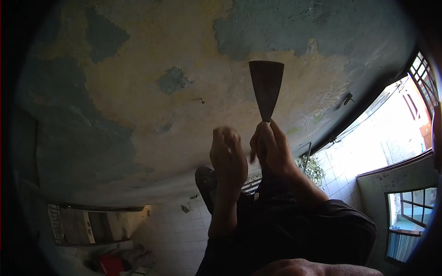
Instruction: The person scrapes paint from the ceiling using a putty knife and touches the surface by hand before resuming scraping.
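Note:
My right hand [275, 149] is closed around the handle of a scraper [267, 85], its wide dark metal blade pointing up in front of the wall. The fingers cover the handle. To its left, my left hand [229, 154] is raised in a loose fist, slightly blurred, with its back to me. The inside of that fist is hidden, and nothing sticks out of it. Both hands are apart from each other. Behind the blade spreads a wall [198, 124] with patchy blue-green paint peeled down to a yellowish-beige layer.
A small hook-like fitting [201, 100] sticks out of the wall. Bright daylight enters through an opening [377, 129] at right, with a window [411, 209] below it. White floor tiles [177, 225] and debris [185, 208] lie below. A person in red [113, 264] is at lower left.

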